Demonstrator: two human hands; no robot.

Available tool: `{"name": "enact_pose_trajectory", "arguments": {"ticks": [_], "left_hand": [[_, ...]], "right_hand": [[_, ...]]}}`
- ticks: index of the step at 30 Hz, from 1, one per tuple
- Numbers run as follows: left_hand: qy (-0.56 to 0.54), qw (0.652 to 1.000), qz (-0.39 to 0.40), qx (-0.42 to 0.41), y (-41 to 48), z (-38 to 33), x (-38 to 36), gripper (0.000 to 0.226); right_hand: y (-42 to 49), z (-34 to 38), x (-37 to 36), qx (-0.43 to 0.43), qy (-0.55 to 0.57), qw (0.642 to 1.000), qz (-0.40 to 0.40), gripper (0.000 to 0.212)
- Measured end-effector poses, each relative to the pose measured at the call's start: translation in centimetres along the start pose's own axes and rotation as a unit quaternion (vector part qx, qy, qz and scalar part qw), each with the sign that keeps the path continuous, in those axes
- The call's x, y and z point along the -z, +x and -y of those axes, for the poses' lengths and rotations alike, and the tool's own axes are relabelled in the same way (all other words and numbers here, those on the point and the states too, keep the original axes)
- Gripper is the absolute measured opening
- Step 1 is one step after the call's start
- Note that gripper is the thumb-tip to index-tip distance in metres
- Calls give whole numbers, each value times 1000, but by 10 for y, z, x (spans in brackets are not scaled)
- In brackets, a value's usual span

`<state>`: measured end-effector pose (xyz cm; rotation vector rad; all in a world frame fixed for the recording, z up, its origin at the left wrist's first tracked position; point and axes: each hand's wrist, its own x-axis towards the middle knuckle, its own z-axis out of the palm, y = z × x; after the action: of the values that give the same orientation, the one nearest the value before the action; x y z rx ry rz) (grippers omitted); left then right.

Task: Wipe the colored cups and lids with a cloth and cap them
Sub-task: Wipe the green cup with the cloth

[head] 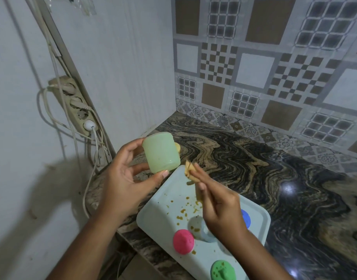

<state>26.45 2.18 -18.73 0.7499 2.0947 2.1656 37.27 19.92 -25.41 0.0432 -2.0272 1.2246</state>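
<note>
Centre-left of the frame, the left hand (pixel 123 178) grips the pale green cup (pixel 161 152) above the desk (pixel 274 158), fingers curled on its upper left side and thumb under its lower end. The cup's long axis stands near upright, leaning to the upper left; which end is the mouth I cannot tell. Just right of its lower edge is a yellowish cloth (pixel 190 170), pinched by the right hand (pixel 220 209), which is the nearer one for wiping. Touching or not is unclear. Below lies the stained tray (pixel 165 199) with a pink lid (pixel 183 241), a green lid (pixel 223 270) and a blue lid (pixel 246 218).
</note>
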Motion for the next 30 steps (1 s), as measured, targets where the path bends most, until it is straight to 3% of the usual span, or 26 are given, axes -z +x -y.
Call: {"name": "enact_pose_trajectory", "arguments": {"ticks": [2, 8, 18, 30], "left_hand": [[6, 1000, 7, -10, 0, 1, 0, 77], [21, 999, 24, -15, -2, 3, -6, 88], [8, 999, 40, -11, 0, 2, -11, 79], [2, 1000, 14, -16, 10, 6, -6, 83]], "right_hand": [[12, 7, 5, -19, 17, 999, -24, 32], [54, 36, 12, 26, 45, 997, -57, 33], [64, 33, -10, 75, -8, 995, 59, 38], [27, 26, -1, 133, -31, 989, 60, 32]]}}
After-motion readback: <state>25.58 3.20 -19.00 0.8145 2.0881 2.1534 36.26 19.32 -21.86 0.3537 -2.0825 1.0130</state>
